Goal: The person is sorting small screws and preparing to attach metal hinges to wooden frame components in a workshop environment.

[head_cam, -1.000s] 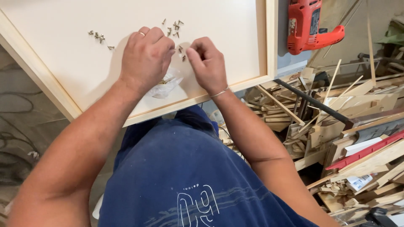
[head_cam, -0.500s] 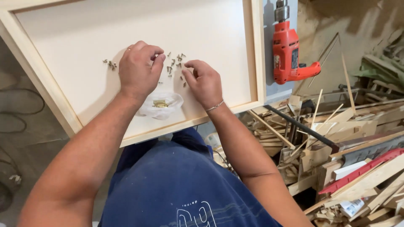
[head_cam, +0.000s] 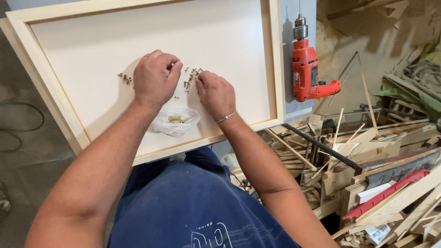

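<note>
Risks first, nearest out. The clear plastic bag [head_cam: 176, 121] sits just on the near side of both wrists, close to the panel's near rail. A forearm drag could shove it off the edge and spill the brass bits inside onto the floor.

Left hand [head_cam: 154, 79]: fingers curled tight with the tips pressed together, looks like a pinch on something tiny, can't tell what. Right hand [head_cam: 216, 93]: fingers bent down with the tips on the panel at the edge of the screw scatter; can't tell whether it has one gripped.

Loose screws [head_cam: 190, 76] lie between the two sets of fingers and just beyond them. They're small, brass-coloured and lying at random angles. A smaller cluster [head_cam: 124, 78] sits to the outside of the left fingers. A careless sweep would roll them across the smooth face. Judging by size, they'd be easy to drop or lose.

The white panel with pale wood frame [head_cam: 274, 69] lies flat and carries all of this.

Well right of the right fingers there's a red drill [head_cam: 306, 73], and past it a scrap wood pile [head_cam: 376, 165]. Anything that flies that way is likely gone.
</note>
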